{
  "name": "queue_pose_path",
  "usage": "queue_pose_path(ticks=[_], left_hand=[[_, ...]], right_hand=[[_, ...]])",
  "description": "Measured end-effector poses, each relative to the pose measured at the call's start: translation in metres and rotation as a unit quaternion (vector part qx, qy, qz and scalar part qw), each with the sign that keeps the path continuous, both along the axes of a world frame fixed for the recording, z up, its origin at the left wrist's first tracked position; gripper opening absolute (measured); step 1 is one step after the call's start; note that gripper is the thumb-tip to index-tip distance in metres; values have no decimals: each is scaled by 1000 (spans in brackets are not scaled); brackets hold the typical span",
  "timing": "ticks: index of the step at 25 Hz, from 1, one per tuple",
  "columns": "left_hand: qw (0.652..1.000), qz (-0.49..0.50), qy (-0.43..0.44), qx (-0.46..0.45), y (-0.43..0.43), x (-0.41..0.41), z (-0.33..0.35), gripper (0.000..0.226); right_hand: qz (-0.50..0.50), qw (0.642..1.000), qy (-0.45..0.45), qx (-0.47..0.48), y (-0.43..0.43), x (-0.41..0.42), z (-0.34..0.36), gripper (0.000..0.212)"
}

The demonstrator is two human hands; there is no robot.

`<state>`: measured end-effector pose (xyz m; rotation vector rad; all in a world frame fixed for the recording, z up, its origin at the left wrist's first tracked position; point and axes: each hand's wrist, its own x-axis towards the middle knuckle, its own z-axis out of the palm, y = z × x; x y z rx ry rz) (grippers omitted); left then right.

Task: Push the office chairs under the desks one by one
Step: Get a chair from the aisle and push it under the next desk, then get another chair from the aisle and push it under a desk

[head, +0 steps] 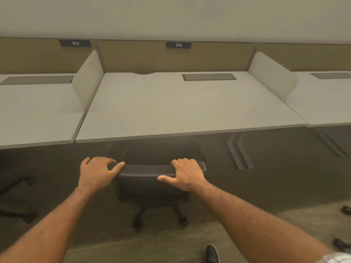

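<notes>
I have my left hand point(96, 172) and right hand point(185, 174) both wrapped over the top edge of the office chair point(150, 186), one at each end of the backrest. The chair sits just short of the desk point(180, 111) marked 213, its seat partly in shadow beneath the front edge. I would push evenly with both hands so the castors roll straight, keeping the chair centred between the desk's legs.

Bare forearms; black shoe point(211, 253); possibly checked sleeve point(336, 258).
</notes>
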<state>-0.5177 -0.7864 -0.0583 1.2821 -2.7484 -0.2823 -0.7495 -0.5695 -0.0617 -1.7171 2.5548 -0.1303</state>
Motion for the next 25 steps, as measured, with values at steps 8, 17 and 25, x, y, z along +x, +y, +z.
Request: queue_pose_path(ticks=[8,17,25], left_hand=[[997,-81,-8,-4,33,-53,6,85],[945,-316,20,-77,208,-181,-8,101],[896,-440,-25,-62,447,-266,-50,107]], right_hand=[[-63,997,-31,-24,78,-25,-1,104],[-198,980,-8,-32,263,-64,-22,108],[-333,942,-38,6,512,-78,-53,104]])
